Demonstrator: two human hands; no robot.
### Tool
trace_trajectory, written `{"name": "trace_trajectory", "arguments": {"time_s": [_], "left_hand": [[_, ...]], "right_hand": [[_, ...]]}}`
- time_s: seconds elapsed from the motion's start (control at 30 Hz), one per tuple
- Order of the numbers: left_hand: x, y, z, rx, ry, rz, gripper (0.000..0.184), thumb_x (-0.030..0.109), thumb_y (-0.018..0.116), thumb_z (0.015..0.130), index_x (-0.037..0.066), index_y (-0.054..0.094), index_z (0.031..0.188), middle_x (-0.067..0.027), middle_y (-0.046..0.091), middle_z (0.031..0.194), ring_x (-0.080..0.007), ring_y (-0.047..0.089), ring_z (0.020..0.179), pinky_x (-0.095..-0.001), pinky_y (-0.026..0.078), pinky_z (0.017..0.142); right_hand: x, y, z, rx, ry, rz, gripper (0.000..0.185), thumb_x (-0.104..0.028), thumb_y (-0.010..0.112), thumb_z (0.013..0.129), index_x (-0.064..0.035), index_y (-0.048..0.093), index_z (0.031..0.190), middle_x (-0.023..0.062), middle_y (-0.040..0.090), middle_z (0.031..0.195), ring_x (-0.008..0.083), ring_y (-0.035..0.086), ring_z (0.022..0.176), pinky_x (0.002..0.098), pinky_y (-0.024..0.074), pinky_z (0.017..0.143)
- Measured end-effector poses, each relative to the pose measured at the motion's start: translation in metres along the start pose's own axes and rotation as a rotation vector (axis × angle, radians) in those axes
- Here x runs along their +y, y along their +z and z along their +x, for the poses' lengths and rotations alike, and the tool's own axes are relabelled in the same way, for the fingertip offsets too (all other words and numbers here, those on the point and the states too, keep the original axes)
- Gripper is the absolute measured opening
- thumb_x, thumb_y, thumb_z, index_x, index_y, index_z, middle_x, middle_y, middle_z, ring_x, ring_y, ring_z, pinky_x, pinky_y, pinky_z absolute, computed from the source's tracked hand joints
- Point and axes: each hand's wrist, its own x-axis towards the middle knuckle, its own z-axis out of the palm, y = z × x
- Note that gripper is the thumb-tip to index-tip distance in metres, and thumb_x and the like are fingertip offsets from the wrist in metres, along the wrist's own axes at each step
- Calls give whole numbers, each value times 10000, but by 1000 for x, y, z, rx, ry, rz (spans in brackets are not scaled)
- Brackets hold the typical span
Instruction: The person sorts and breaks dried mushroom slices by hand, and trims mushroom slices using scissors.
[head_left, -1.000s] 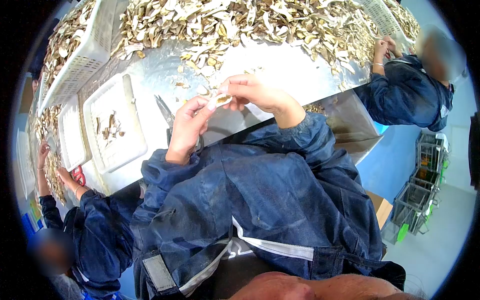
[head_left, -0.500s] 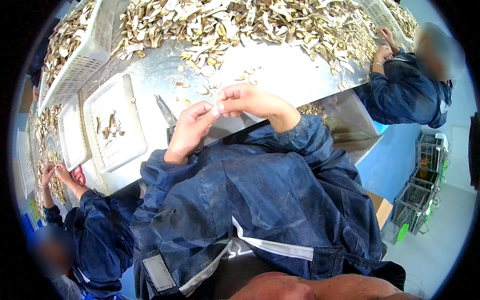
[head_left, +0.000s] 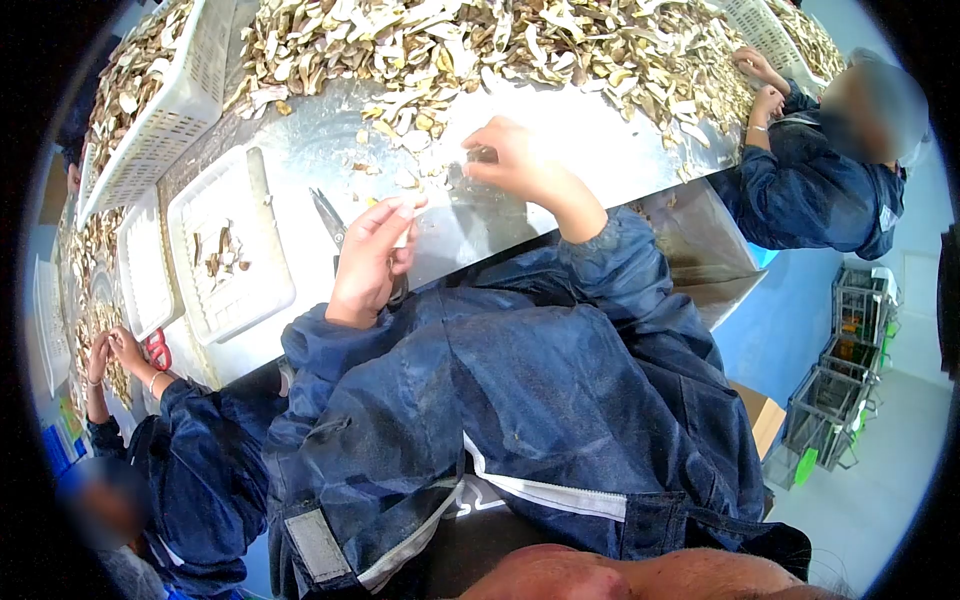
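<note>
A metal table (head_left: 320, 125) spreads under and around the white tray (head_left: 240, 315). The pile of mushroom slices (head_left: 480, 45) covers its far part, beyond the tray and to the right of it. The right hand (head_left: 520, 168) is over the bare metal, well to the right of the tray. Its fingers are curled, but blur hides whether they pinch anything. The left hand (head_left: 366, 258) is near the tray, on its right side, with the thumb pressed toward the fingers. Between the tray and that hand lie scissors (head_left: 327, 216), their blades pointing away from the wearer. A few dark scraps (head_left: 222, 258) sit inside the tray.

Smallest in play is the pale slice (head_left: 403, 238), to the right of the tray, pinched in the left hand and mostly hidden by it. It is likely very light, dry, rather stiff and brittle, so a hard squeeze or bend could snap it. The flat faces near the thicker middle should suit a gentle thumb-and-finger pinch; thin edges would probably chip.
</note>
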Motion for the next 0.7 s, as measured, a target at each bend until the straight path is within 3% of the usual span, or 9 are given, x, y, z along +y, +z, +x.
{"name": "trace_trajectory", "arguments": {"time_s": [0.07,0.1,0.33,0.47,0.57,0.7], "left_hand": [[4,0,-1,17,-34,-127,184,168,532,1016,42,628,1109,2,540,786,-61,438,586,-188,306,475],[1,-3,1,4,-26,-182,170,170,522,1017,49,613,1093,-9,546,790,-75,450,585,-195,317,474],[-3,-8,-1,6,-2,-295,147,224,513,1015,86,542,978,-71,600,877,-148,550,654,-249,396,500],[-6,-15,0,53,20,-280,135,219,533,1005,88,543,977,-87,622,918,-165,588,725,-263,432,544],[-7,-13,4,7,43,-282,102,184,565,987,85,555,1011,-84,626,924,-171,602,757,-276,458,572],[-5,-13,8,72,114,-194,157,153,598,971,60,567,1094,-76,624,930,-165,608,774,-268,473,584]], "right_hand": [[-3,4,9,210,-62,-379,240,-254,746,813,-90,731,988,88,648,839,267,632,801,380,515,745],[-5,12,18,270,-89,-340,210,-248,733,798,-93,735,940,89,607,811,299,620,847,417,513,745],[-23,49,46,121,-81,-430,177,-228,706,795,-88,719,902,106,614,892,312,609,921,429,492,792],[-20,48,45,127,-35,-304,202,-184,722,764,-76,690,931,111,607,909,329,601,933,437,488,806],[-16,47,44,110,-42,-204,209,-151,729,763,-69,672,946,95,607,850,287,625,834,382,508,741],[-19,43,38,-38,138,332,211,-147,747,826,-43,681,997,27,636,800,143,618,732,283,498,651]]}}
